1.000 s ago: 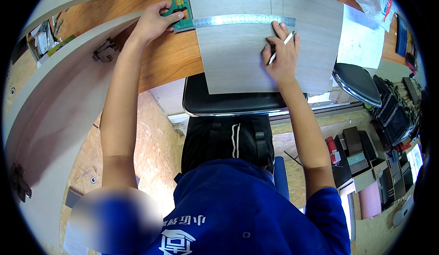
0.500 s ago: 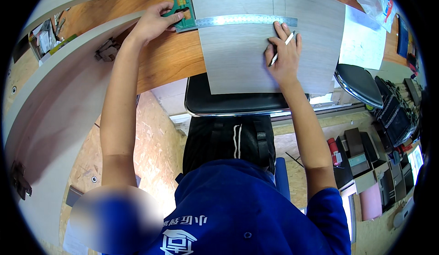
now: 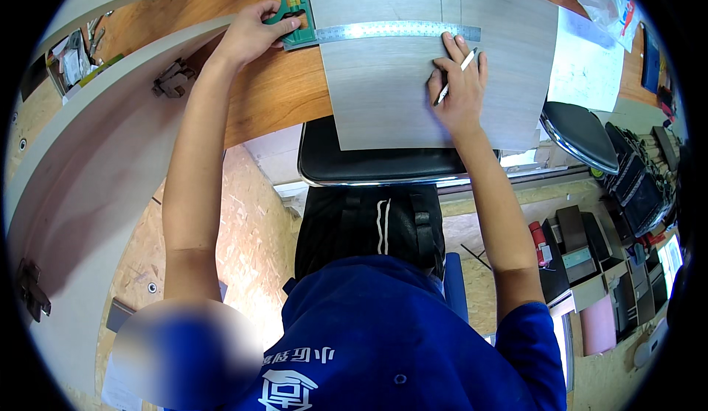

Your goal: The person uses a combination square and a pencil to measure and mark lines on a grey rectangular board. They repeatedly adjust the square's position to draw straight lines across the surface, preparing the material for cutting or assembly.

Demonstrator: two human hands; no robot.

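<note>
A grey wood-grain board (image 3: 391, 101) lies on the wooden table and overhangs its near edge. Across it runs the metal ruler blade (image 3: 391, 30) of a combination square, whose green head (image 3: 299, 14) sits against the board's left edge. My left hand (image 3: 258, 33) grips that head, thumb on its near part. My right hand (image 3: 459, 94) rests on the board, with a white pen (image 3: 466, 61) held between thumb and fingers and fingertips touching the blade near its right end. Two thin pencil-like lines run from the far edge toward the ruler.
A sheet of paper (image 3: 586, 64) with drawn lines and a clear plastic bag (image 3: 601, 2) lie right of the board. Black stool seats (image 3: 383, 164) stand under the table's near side. A curved pale panel with hinges (image 3: 96, 116) rises on the left.
Almost nothing differs. The board, square and both hands sit very slightly higher in the picture, with both grips unchanged.
</note>
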